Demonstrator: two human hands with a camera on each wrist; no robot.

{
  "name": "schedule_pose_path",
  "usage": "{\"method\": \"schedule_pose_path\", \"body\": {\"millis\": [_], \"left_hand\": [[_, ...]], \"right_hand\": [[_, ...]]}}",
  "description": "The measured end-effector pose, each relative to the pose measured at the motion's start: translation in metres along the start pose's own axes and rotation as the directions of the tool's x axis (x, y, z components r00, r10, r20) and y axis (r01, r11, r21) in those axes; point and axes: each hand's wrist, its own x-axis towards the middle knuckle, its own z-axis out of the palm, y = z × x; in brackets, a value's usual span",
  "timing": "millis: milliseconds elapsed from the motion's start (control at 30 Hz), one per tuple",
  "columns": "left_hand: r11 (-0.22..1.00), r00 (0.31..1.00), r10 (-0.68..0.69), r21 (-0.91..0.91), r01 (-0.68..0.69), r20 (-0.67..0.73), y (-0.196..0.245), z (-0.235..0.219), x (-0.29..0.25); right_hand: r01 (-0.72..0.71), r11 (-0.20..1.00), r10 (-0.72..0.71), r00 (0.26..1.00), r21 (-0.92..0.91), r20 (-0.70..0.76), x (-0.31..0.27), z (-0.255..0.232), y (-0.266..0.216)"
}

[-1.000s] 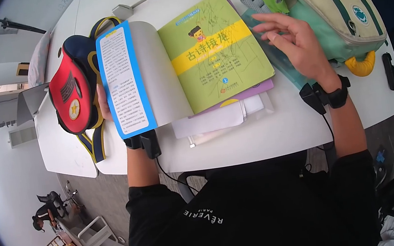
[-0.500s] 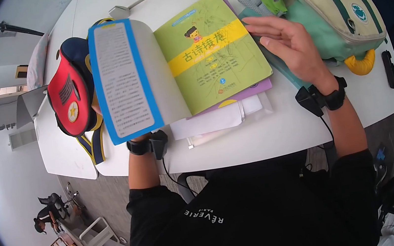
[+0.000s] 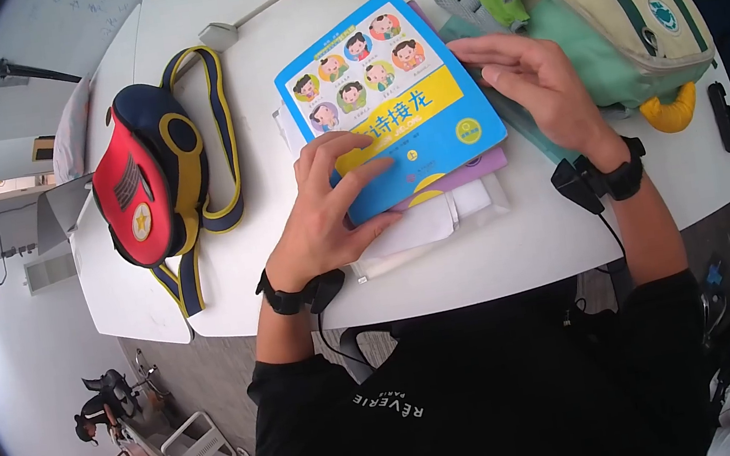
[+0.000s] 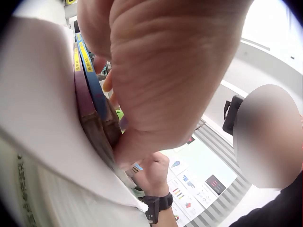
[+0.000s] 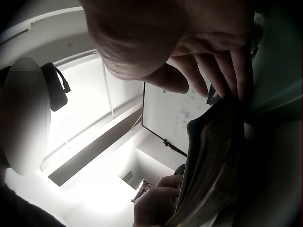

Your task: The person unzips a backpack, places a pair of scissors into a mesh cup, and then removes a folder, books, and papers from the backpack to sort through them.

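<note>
A blue book (image 3: 448, 120) with cartoon children and a yellow title band lies closed on a stack. Under it, a purple book (image 3: 484, 163) shows along the lower edge, above white papers and a clear zip pouch (image 3: 427, 240). My left hand (image 3: 319, 211) rests on the cover's lower left corner, fingers spread over the title and thumb along the bottom edge. In the left wrist view its thumb side lies against the book edges. At the stack's right edge, my right hand (image 3: 543, 86) holds its fingers extended, fingertips right at the book's side.
To the left lies a red and navy bag (image 3: 134, 189) with a star badge and looped straps. A green and cream backpack (image 3: 653, 33) stands at the right, with a black pen-like object (image 3: 723, 118) beyond it. The white table's front edge (image 3: 449, 302) is close to the body.
The blue cover, earlier held open to the left over a green title page, is now folded shut. My left hand has come from behind the cover onto its front; the right hand stays at the right edge.
</note>
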Motion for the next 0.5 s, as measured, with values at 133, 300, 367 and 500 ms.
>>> {"method": "schedule_pose_path", "body": {"millis": [133,300,367,500], "left_hand": [[1.0,1.0,0.026,-0.017,-0.026,-0.015,-0.007,-0.002,-0.002],[0.999,0.999,-0.038,0.027,0.039,-0.025,-0.013,-0.01,-0.002],[0.998,0.998,-0.039,0.048,0.041,-0.043,-0.014,-0.009,-0.001],[0.998,0.994,-0.045,0.045,0.049,-0.1,-0.016,-0.001,0.0]], "right_hand": [[0.002,1.0,-0.002,1.0,-0.01,0.0,-0.001,0.001,0.004],[-0.003,1.0,0.003,1.0,-0.027,0.016,-0.001,0.0,0.003],[-0.005,0.999,0.006,1.0,-0.032,0.021,-0.003,0.001,0.004],[-0.018,0.998,0.02,0.999,-0.061,0.038,-0.003,0.0,-0.004]]}}
